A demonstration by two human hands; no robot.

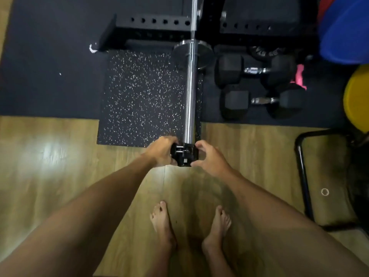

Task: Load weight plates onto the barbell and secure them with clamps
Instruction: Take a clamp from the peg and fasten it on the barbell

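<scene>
A chrome barbell sleeve runs away from me above the floor. A small dark weight plate sits far up on it near the rack. At the sleeve's near end is a black clamp. My left hand grips the clamp's left side. My right hand curls around its right side, thumb and fingers touching it. Whether the clamp is fully over the sleeve tip is hard to tell.
A speckled black mat lies under the sleeve. Two black hex dumbbells lie to the right. The black rack stands behind; a blue plate, a yellow plate and a black metal frame are at the right. My bare feet stand on wood flooring.
</scene>
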